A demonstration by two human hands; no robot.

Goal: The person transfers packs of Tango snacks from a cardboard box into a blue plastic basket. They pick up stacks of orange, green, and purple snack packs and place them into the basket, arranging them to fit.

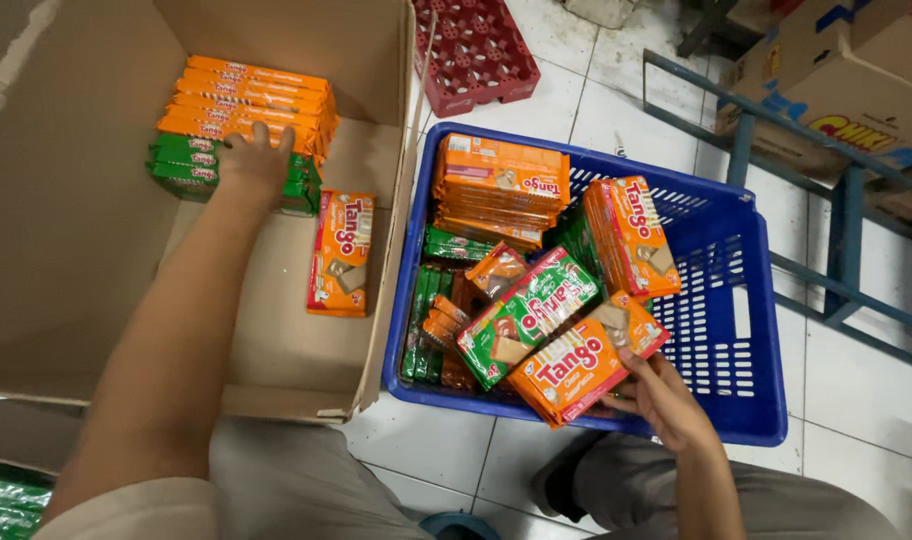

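Observation:
My left hand (254, 162) reaches into a large open cardboard box (66, 250) and presses on a row of green wafer packs (184, 167) set next to a row of orange wafer packs (246, 100). One orange pack (341, 252) lies flat alone on the box floor. My right hand (666, 398) grips a stack of orange wafer packs (574, 370) at the near edge of a blue plastic basket (731, 300). The basket holds several more orange and green packs, with a green pack (529, 313) on top in the middle.
A dark red plastic crate (476, 50) lies on the white tiled floor behind the basket. A blue metal rack (836, 230) carrying cardboard cartons (846, 80) stands at the right. Green packs (6, 500) show at the bottom left corner.

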